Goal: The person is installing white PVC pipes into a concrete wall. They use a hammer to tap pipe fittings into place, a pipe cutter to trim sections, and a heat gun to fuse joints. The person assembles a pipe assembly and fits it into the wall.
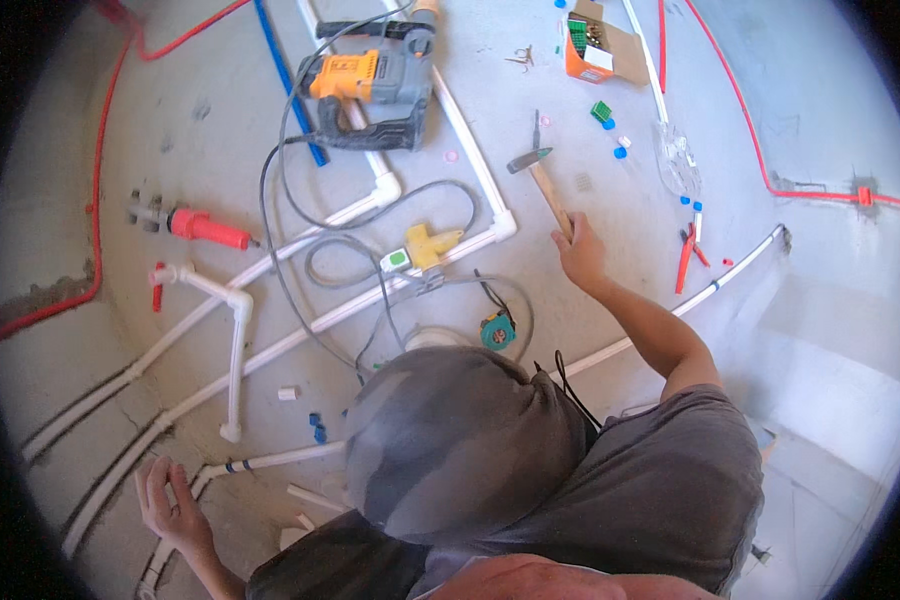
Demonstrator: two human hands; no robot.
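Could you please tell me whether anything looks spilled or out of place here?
Possibly: below the open orange box, a green block and small blue pieces lie loose on the floor, as if spilled. The cause isn't shown.

left hand (173, 508): out sideways, fingers loosely parted | right hand (581, 252): arm stretched forward, fingers curled

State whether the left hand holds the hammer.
No, the hammer is gripped in the right hand, well away from the left hand.
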